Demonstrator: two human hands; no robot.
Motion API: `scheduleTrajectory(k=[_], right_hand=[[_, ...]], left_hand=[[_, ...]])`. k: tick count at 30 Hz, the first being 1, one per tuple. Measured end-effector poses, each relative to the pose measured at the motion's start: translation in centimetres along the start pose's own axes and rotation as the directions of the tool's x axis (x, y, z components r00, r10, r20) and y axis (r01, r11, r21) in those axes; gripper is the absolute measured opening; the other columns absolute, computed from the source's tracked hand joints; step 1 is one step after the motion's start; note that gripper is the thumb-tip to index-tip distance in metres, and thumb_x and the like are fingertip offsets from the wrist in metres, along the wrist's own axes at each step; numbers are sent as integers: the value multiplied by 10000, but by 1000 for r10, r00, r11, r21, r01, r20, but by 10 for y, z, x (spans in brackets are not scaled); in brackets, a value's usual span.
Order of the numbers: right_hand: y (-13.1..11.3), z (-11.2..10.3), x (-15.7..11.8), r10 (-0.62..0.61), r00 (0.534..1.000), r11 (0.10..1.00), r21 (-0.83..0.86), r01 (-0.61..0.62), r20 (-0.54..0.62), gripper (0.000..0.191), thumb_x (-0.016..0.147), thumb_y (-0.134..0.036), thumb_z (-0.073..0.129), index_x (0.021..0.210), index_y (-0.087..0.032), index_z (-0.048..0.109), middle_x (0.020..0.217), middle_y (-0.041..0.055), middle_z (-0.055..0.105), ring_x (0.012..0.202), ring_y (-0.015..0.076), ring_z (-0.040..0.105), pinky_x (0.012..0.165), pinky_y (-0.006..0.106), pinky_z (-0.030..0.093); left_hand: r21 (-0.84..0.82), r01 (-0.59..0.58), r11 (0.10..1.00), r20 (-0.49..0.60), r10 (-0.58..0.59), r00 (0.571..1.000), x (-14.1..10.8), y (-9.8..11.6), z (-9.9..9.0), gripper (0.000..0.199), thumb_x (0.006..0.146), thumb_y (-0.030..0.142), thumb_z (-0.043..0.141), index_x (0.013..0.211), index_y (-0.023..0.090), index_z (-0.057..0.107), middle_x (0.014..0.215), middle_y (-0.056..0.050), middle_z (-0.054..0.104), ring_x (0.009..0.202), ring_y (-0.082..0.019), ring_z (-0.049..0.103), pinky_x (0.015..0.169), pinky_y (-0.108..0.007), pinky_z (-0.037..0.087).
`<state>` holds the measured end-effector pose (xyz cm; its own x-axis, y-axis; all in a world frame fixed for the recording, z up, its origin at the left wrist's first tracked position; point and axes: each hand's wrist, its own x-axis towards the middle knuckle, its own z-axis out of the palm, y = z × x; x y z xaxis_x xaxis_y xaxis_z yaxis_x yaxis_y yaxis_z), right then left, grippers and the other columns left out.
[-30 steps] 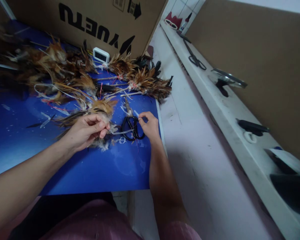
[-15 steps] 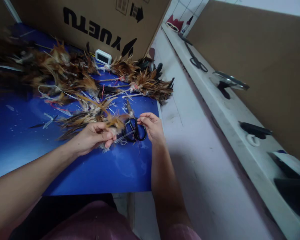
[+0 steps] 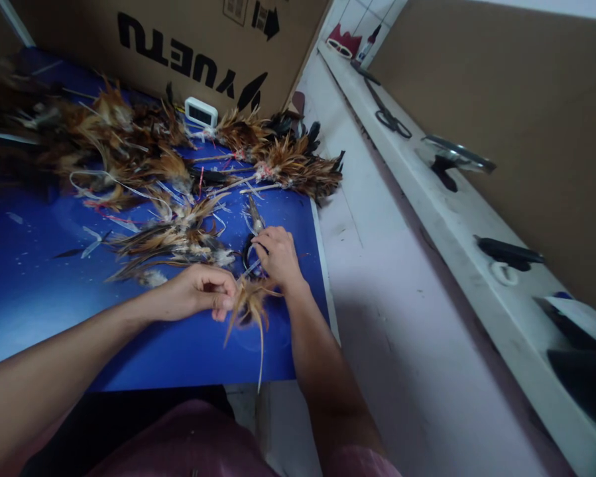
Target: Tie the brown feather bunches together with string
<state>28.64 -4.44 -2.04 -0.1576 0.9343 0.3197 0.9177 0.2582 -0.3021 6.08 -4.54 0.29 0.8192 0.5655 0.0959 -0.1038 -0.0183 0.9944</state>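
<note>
Left hand [image 3: 205, 297] pinches a small brown feather bundle [image 3: 250, 306]; right hand [image 3: 276, 255] closes on black scissors [image 3: 250, 250] on blue mat [image 3: 178, 344].

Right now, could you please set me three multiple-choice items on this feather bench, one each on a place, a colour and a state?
1. Where does the white timer stand?
A. against the cardboard box
B. on the white ledge
C. under the mat

2. What colour is the mat?
A. green
B. blue
C. red

3. What does the left hand do?
A. lies flat
B. points
C. pinches a feather tuft

Answers: 1 A, it stands at the box's foot; 2 B, the sheet is deep blue; 3 C, the fingers close on the tuft while the right hand rests on the black scissors.
</note>
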Motion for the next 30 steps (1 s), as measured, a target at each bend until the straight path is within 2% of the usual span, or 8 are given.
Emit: scheduleTrajectory(k=[3, 5, 8, 11, 14, 18, 24, 30], right_hand=[[1, 1, 1, 13, 997, 999, 52, -9, -72, 152, 897, -214, 583, 879, -247, 730, 997, 59, 719, 1001, 247, 580, 869, 418, 418], [-2, -3, 1, 35, 992, 992, 124, -21, -119, 148, 898, -210, 587, 884, -254, 727, 1005, 43, 731, 1006, 230, 605, 875, 399, 428], [-11, -10, 1, 55, 982, 973, 230, -12, -180, 158, 923, -235, 558, 907, -250, 714, 969, 30, 741, 962, 205, 641, 871, 372, 442], [-23, -16, 0, 38, 985, 957, 290, 12, -167, 171, 945, -279, 529, 906, -254, 693, 925, 14, 739, 893, 183, 659, 839, 345, 449], [-32, -18, -1, -13, 991, 961, 273, 49, -132, 210, 957, -306, 507, 841, -237, 669, 852, 22, 711, 846, 175, 643, 800, 325, 441], [-41, -16, -2, -82, 992, 966, 238, 103, -98, 255, 962, -286, 476, 775, -226, 640, 762, 28, 664, 788, 171, 613, 758, 316, 439], [-50, -15, -5, -128, 990, 944, 300, 140, -60, 220, 944, -248, 483, 822, -219, 663, 832, 40, 710, 807, 174, 644, 773, 318, 471], [-52, -15, -6, -166, 985, 945, 278, 171, -41, 251, 952, -272, 456, 823, -224, 666, 807, 34, 711, 793, 174, 642, 788, 333, 469]], left_hand=[[90, -44, 995, 95, 35, 995, 1, 0, -3, 315, 856, 364, 622, 616, 166, 670, 773, -92, 683, 611, -150, 626, 598, -254, 522], [135, -87, 987, -8, 89, 996, 1, -2, -7, 328, 855, 357, 628, 588, 170, 661, 806, -97, 682, 658, -156, 635, 614, -252, 522], [81, -96, 992, -193, 110, 975, 1, -6, -12, 260, 833, 322, 670, 625, 167, 675, 667, -50, 632, 542, -120, 588, 528, -227, 484], [-53, -95, 994, -362, 70, 930, 2, -8, -12, 160, 783, 281, 732, 695, 151, 700, 615, -11, 586, 445, -83, 525, 462, -217, 441], [-111, -95, 989, -457, 34, 889, 4, -8, -11, 211, 741, 296, 775, 632, 138, 687, 610, -12, 577, 459, -74, 520, 466, -210, 430], [-157, -83, 984, -472, -1, 882, 5, -4, -8, 261, 718, 355, 793, 611, 145, 681, 557, -6, 566, 457, -83, 523, 472, -217, 436], [-249, -62, 967, -495, -72, 866, 7, 0, -6, 238, 704, 335, 806, 666, 150, 661, 505, 21, 559, 415, -78, 514, 438, -201, 406], [-324, -15, 946, -479, -151, 865, 6, 4, -6, 260, 688, 339, 818, 682, 143, 648, 488, 17, 589, 427, -82, 524, 461, -196, 423]])
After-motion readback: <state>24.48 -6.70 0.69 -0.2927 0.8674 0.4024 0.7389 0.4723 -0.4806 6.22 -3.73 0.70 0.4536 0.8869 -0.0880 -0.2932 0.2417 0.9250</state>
